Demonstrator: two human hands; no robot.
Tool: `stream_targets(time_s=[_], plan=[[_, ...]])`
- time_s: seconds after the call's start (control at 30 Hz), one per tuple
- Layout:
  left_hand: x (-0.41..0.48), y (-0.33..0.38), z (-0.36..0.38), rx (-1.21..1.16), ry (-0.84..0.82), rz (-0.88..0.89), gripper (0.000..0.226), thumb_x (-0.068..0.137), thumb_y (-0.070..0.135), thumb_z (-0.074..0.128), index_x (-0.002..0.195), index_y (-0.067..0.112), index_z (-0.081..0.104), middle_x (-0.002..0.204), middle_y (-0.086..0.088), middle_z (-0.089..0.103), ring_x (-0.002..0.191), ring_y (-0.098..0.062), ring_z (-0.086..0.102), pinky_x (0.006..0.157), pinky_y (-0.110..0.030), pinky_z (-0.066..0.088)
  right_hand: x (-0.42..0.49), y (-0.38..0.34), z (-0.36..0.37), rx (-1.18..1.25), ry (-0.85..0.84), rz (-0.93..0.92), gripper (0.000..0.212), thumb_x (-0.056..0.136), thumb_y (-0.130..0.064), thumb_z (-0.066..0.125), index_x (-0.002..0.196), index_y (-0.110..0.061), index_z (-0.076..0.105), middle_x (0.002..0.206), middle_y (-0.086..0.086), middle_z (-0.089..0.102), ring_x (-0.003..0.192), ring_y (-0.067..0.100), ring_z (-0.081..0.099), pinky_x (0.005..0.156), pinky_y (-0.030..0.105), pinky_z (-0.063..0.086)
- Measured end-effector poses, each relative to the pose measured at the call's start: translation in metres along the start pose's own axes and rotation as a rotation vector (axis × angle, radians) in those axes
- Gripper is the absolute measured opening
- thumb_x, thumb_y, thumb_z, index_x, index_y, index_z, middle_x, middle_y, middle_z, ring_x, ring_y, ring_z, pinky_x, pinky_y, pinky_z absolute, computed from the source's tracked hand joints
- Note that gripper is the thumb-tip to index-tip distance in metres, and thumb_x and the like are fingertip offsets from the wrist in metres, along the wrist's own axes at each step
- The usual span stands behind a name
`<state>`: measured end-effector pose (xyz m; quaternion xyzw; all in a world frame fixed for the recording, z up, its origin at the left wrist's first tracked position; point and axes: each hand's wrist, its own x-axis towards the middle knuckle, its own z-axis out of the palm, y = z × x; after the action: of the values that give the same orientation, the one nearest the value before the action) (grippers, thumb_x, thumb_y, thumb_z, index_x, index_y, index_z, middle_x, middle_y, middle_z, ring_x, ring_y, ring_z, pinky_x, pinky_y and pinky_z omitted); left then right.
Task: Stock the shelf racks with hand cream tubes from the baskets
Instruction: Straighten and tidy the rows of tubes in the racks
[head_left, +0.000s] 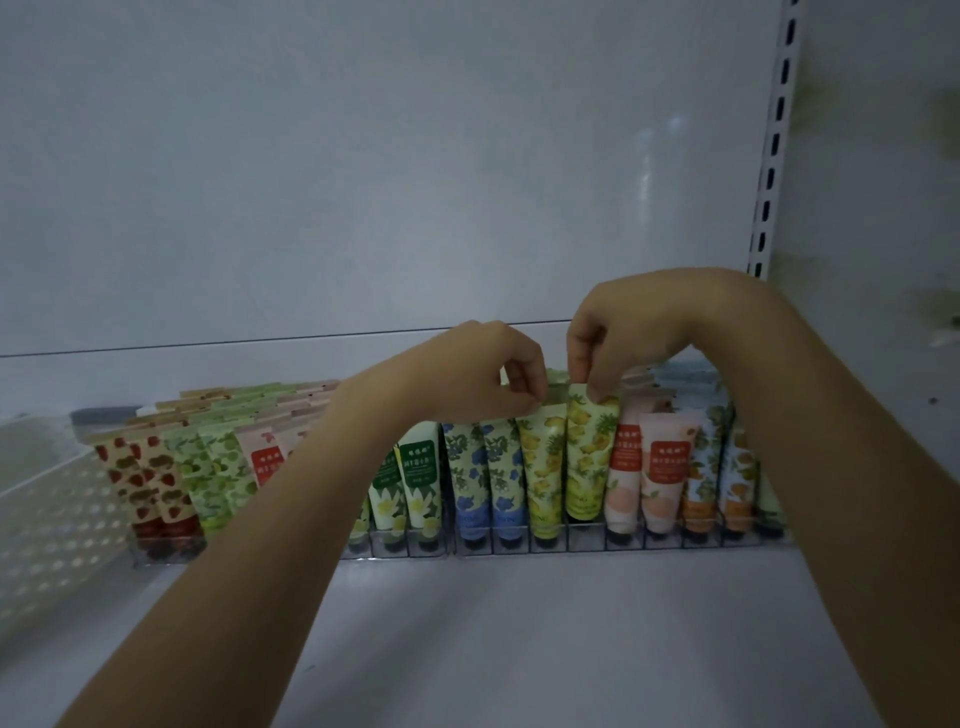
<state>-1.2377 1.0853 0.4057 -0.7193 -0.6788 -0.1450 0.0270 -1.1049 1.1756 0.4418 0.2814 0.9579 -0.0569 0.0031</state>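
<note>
Characters on the red labels (669, 462) and green labels (420, 464) of the tubes (506, 467) are too blurred to read.

We see a white slotted upright (768, 208) running down the right side, its dark slots in a single column. Left of the upright spreads a plain white back panel (363, 156), crossed low down by a thin dark seam (208, 343). Right of the upright lies another white panel (883, 208) with blurred greenish marks. Below the upright, the white shelf board (519, 623) stretches toward us.
</note>
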Motion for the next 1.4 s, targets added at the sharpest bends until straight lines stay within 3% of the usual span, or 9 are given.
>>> stream_targets(time_s=[0.33,0.53,0.7,0.9,1.03,1.17,1.4], plan=[[0.002,0.001,0.002,0.015,-0.005,-0.051,0.012,0.085,0.02,0.06,0.088,0.031,0.055,0.074,0.018,0.056,0.06,0.0,0.052,0.057,-0.016,0.043,0.0,-0.009,0.007,-0.006,-0.041,-0.031,0.02,0.077,-0.019,0.072,0.066,-0.031,0.059,0.07,-0.012,0.057,0.066,0.003,0.051,0.056,0.018,0.038],[-0.001,-0.007,-0.005,0.005,0.016,-0.064,0.006,0.087,0.023,0.06,0.088,0.029,0.058,0.075,0.018,0.056,0.05,0.009,0.05,0.049,-0.006,0.036,0.0,-0.007,0.007,0.048,-0.02,-0.04,0.013,0.077,-0.02,0.072,0.073,-0.028,0.063,0.072,-0.013,0.058,0.067,0.003,0.052,0.058,0.018,0.04],[-0.006,-0.025,-0.015,0.086,0.074,-0.156,0.007,0.089,0.02,0.058,0.092,0.024,0.062,0.08,0.017,0.056,0.056,0.009,0.046,0.051,-0.001,0.036,0.002,0.002,0.006,0.16,0.2,-0.103,0.007,0.083,-0.02,0.067,0.08,-0.025,0.063,0.078,-0.014,0.058,0.072,0.001,0.052,0.067,0.018,0.042],[-0.007,-0.029,-0.014,0.113,-0.001,-0.221,0.012,0.088,0.021,0.059,0.097,0.022,0.067,0.08,0.017,0.055,0.064,0.007,0.046,0.057,-0.008,0.033,0.023,-0.007,0.028,0.247,0.369,-0.161,0.011,0.088,-0.019,0.06,0.096,-0.021,0.068,0.09,-0.01,0.06,0.072,-0.002,0.049,0.059,0.011,0.034],[-0.006,-0.028,-0.011,0.131,-0.018,-0.235,0.009,0.087,0.02,0.059,0.092,0.025,0.064,0.089,0.008,0.06,0.066,0.003,0.047,0.06,-0.014,0.037,0.032,-0.012,0.038,0.238,0.299,-0.18,0.016,0.087,-0.018,0.06,0.099,-0.023,0.07,0.091,-0.009,0.061,0.073,0.0,0.051,0.056,0.012,0.035],[-0.005,-0.027,-0.009,0.18,-0.027,-0.27,0.005,0.088,0.022,0.058,0.09,0.025,0.06,0.093,0.004,0.06,0.077,-0.012,0.052,0.071,-0.025,0.04,0.035,-0.013,0.041,0.23,0.25,-0.192,0.016,0.086,-0.017,0.061,0.095,-0.025,0.071,0.085,-0.011,0.06,0.069,-0.002,0.049,0.055,0.014,0.034],[-0.006,-0.024,-0.009,0.172,-0.035,-0.28,0.009,0.089,0.02,0.056,0.095,0.022,0.063,0.083,0.009,0.053,0.081,-0.014,0.052,0.072,-0.025,0.041,0.036,-0.013,0.042,0.181,0.223,-0.246,0.015,0.09,-0.015,0.056,0.095,-0.022,0.068,0.083,-0.014,0.057,0.066,-0.005,0.047,0.05,0.006,0.032]])
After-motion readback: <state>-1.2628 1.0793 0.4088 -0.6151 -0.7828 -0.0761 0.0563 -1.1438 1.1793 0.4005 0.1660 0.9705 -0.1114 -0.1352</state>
